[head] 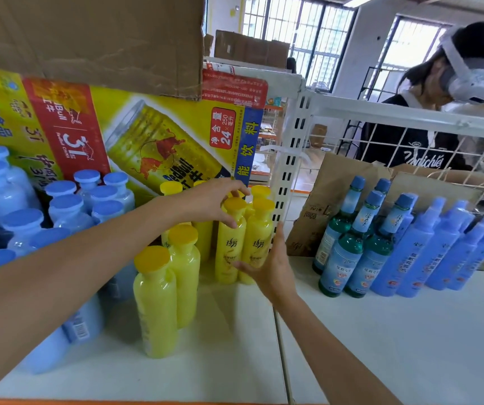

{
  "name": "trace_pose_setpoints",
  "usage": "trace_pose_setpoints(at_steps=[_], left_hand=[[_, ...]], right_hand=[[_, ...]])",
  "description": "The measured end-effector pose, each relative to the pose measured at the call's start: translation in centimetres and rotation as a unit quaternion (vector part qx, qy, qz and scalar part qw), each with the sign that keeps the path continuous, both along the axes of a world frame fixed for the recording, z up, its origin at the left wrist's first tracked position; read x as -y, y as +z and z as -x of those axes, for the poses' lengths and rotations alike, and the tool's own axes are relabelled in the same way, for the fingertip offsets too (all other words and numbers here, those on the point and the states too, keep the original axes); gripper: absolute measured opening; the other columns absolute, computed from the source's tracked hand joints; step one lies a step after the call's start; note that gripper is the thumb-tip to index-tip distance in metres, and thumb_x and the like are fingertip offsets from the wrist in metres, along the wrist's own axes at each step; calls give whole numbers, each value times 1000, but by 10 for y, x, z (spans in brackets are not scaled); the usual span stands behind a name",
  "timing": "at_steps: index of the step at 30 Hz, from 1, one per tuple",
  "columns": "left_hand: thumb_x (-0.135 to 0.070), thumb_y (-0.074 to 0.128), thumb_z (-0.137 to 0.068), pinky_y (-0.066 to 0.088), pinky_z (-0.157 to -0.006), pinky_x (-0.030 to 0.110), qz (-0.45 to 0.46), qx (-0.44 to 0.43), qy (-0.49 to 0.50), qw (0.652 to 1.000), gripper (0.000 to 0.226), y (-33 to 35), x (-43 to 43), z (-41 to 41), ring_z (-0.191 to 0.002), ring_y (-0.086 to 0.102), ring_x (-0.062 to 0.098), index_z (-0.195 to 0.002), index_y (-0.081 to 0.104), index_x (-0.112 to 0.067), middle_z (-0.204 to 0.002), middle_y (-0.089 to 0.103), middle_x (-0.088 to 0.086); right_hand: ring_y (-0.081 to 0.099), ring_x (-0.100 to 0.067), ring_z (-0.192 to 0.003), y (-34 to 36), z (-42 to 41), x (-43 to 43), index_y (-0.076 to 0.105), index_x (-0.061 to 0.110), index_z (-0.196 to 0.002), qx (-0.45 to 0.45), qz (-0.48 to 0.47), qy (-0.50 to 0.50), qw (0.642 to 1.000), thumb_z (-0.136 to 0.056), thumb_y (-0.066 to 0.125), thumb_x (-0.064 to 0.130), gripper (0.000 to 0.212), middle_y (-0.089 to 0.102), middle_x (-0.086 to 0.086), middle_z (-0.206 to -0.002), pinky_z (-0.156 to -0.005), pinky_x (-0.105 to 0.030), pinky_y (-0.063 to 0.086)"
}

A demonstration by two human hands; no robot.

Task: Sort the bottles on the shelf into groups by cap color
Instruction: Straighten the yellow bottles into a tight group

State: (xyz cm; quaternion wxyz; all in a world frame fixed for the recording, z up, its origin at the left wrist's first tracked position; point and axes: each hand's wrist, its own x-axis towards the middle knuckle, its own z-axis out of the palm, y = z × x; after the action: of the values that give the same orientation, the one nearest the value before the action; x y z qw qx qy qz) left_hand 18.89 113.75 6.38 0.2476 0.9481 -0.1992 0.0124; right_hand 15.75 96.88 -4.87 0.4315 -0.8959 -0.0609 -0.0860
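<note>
Blue-cap bottles (65, 206) at left of frame are cut off by the edge and partly hidden under the left forearm; the lowest shows little more than a barcode strip. Yellow-capped ones further back, behind the left hand (205, 200), are mostly covered, so the count is unclear. Label print on the front pair is too small to read.

Left hand: fingers curled over the yellow cap (235, 204) of a yellow bottle (230, 247) at mid-frame, thumb under the cap rim, gripping it. Right hand (273, 267), just below and to the right: fingers fairly straight, laid vs. the lower bodies of that bottle and the neighbor bottle (257, 244), thumb pointing up along the neighbor's side, not wrapped round.

Both stand upright on the white shelf (235, 361), touching each other, w/ two more yellow bottles (159, 302) at lower center. Right of frame: green glass bottles (349, 258) and blue spray bottles (428, 252), all blue-capped. Red Bull carton (147, 135) stands behind, upper left.
</note>
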Motion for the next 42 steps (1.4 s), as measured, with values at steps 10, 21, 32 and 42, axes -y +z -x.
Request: trace_pose_setpoints(at_steps=[10, 21, 32, 42], left_hand=[[-28, 65, -83, 46, -84, 31, -8, 98, 59, 993, 36, 21, -47, 18, -97, 55, 12, -117, 57, -19, -116, 57, -1], [-31, 60, -86, 41, -83, 31, -69, 120, 161, 977, 29, 3, -88, 19, -102, 53, 20, -111, 61, -17, -112, 57, 6], [-38, 73, -73, 50, -84, 32, -7, 2, 65, 998, 47, 8, -91, 36, -96, 59, 13, -115, 61, -20, -109, 61, -3], [-34, 74, -74, 49, -82, 29, 3, 21, 76, 997, 45, -1, -88, 36, -97, 54, 13, -113, 57, -20, -103, 54, -9]], right_hand=[[22, -20, -139, 93, -2, 3, 19, 24, -145, 115, 194, 111, 968, -78, 64, 50, 85, 24, 0, -151, -113, -39, 24], [45, -18, -123, 129, -31, -46, 49, 23, -130, 123, 260, 232, 929, -85, 63, 34, 48, 49, -1, -134, -99, -33, 37], [43, -23, -126, 124, -58, -77, 42, 24, -135, 103, 362, 229, 898, -86, 62, 30, 53, 44, -4, -138, -99, -40, 42], [49, -29, -112, 122, -70, -94, 46, 21, -127, 107, 391, 221, 887, -82, 68, 27, 51, 45, -9, -125, -90, -38, 44]])
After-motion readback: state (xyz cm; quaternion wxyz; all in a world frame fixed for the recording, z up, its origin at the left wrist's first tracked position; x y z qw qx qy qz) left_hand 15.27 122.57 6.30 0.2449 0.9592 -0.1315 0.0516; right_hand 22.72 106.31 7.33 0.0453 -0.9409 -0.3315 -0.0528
